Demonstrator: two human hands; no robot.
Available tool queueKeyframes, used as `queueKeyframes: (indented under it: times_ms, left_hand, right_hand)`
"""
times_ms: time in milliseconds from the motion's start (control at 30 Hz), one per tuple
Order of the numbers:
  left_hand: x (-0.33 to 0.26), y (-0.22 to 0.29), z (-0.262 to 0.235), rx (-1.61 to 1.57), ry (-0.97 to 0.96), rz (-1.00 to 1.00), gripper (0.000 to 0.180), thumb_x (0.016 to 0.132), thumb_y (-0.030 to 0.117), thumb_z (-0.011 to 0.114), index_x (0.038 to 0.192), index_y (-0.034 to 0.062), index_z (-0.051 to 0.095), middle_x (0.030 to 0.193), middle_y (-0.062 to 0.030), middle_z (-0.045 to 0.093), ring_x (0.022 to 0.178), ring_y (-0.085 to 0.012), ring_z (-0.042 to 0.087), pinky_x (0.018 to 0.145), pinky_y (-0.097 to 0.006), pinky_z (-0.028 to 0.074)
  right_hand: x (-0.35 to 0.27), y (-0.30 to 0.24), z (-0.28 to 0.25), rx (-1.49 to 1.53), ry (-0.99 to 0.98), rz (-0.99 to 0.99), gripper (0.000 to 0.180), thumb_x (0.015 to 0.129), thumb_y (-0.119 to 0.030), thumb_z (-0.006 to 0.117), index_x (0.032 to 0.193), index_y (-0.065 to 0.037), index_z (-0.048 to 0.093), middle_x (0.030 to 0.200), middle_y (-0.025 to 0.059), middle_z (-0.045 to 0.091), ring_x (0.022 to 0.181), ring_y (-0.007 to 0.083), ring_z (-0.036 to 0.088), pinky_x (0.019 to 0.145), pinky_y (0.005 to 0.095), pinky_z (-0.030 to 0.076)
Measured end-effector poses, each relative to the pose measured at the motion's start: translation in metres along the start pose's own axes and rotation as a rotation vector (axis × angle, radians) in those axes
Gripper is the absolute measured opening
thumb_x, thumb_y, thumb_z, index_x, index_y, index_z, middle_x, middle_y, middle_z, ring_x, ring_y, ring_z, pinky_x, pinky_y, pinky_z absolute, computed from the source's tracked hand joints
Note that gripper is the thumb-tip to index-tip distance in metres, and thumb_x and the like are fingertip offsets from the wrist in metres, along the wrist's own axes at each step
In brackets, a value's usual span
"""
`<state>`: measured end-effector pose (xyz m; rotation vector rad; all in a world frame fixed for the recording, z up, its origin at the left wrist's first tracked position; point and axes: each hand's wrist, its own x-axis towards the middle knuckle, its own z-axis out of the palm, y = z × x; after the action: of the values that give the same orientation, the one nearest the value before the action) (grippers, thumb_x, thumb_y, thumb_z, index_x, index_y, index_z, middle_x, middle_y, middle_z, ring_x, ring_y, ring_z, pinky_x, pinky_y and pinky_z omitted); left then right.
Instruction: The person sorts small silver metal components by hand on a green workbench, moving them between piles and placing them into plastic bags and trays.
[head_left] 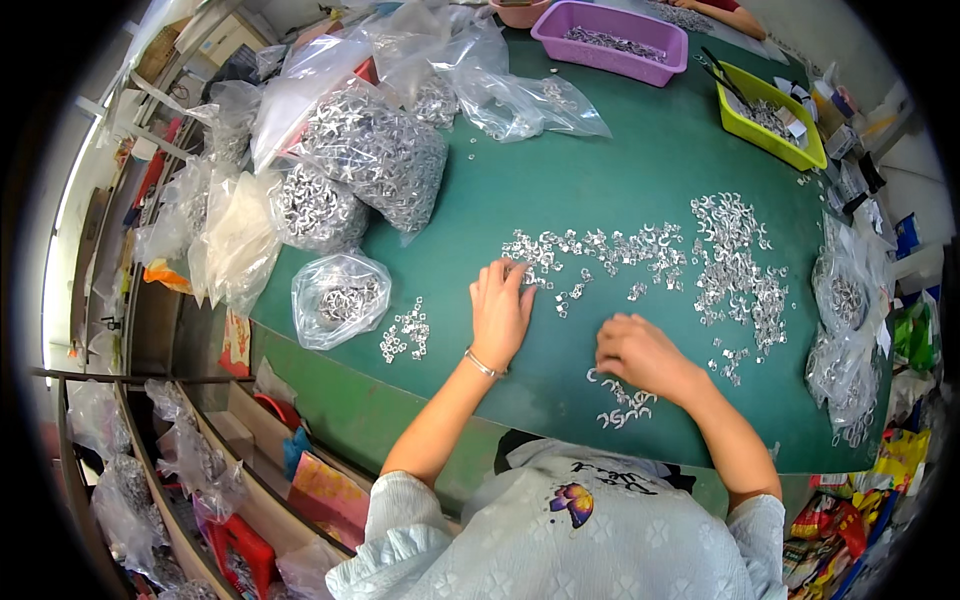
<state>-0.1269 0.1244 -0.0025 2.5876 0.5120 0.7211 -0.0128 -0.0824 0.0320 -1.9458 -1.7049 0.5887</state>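
Some shirt lettering (603,470) shows; left fingers (489,283) part slightly at metal pieces (545,246); right fingers (613,346) curl; both grips unclear.

At twelve o'clock a pink bowl (520,14) stands on the green surface (620,165); at one, a purple basin (612,63); at two, a yellow-green basket (768,143). A green package (913,335) lies toward three, colourful packets (850,525) at four, a pink-and-yellow sheet (330,495) at seven.

On the green table (470,205), the left hand (499,305) is at the edge of small metal pieces (540,250). The right hand (645,353), curled, is just beside some crescents (636,400). Bags (385,145) lie farther left.
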Motion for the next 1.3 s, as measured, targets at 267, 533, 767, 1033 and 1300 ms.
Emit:
queueKeyframes:
  times_ms: [267,533,767,1033,1300]
  left_hand:
    - [0.003,-0.004,0.004,-0.132,0.044,0.036,0.016,0.079,-0.002,0.067,0.093,-0.0006,0.062,0.096,-0.0130,0.061,0.089,-0.0320,0.058,0.079,-0.039,0.046]
    - [-0.027,0.030,-0.012,-0.410,-0.062,-0.049,0.014,0.081,-0.006,0.062,0.094,-0.0009,0.063,0.093,-0.0150,0.062,0.087,-0.0325,0.061,0.077,-0.038,0.049]
    - [-0.073,0.060,-0.009,-0.543,-0.246,0.073,0.019,0.082,-0.006,0.062,0.100,0.0006,0.064,0.093,-0.0144,0.063,0.092,-0.0321,0.061,0.082,-0.037,0.050]
    - [0.008,-0.002,0.002,-0.142,0.041,-0.010,0.016,0.080,0.004,0.066,0.096,0.0024,0.064,0.103,-0.0116,0.059,0.095,-0.0303,0.054,0.081,-0.038,0.042]
    - [0.024,-0.006,0.013,0.112,-0.033,0.034,0.018,0.075,0.011,0.072,0.091,0.0057,0.066,0.098,-0.0062,0.056,0.094,-0.0255,0.051,0.077,-0.037,0.038]
  right_hand:
    - [0.106,0.039,0.023,-0.228,0.612,0.044,0.013,0.078,-0.013,0.070,0.090,-0.007,0.069,0.101,0.0050,0.058,0.098,0.0241,0.051,0.083,0.0387,0.040]
    - [0.112,0.030,0.034,-0.426,0.573,0.120,0.023,0.074,-0.021,0.075,0.091,-0.006,0.070,0.106,0.0052,0.057,0.102,0.0238,0.049,0.086,0.0403,0.035]
    - [0.107,0.024,0.039,-0.360,0.630,0.161,0.021,0.073,-0.020,0.076,0.088,-0.007,0.070,0.109,0.0056,0.057,0.105,0.0251,0.048,0.089,0.0417,0.033]
    - [0.100,0.021,0.032,-0.051,0.695,0.174,0.015,0.070,-0.006,0.073,0.081,-0.010,0.065,0.101,0.0042,0.058,0.103,0.0231,0.050,0.089,0.0397,0.033]
    - [0.043,0.000,-0.013,0.008,-0.051,0.194,0.012,0.071,-0.008,0.072,0.081,-0.009,0.067,0.083,0.0075,0.063,0.092,0.0236,0.058,0.087,0.0359,0.037]
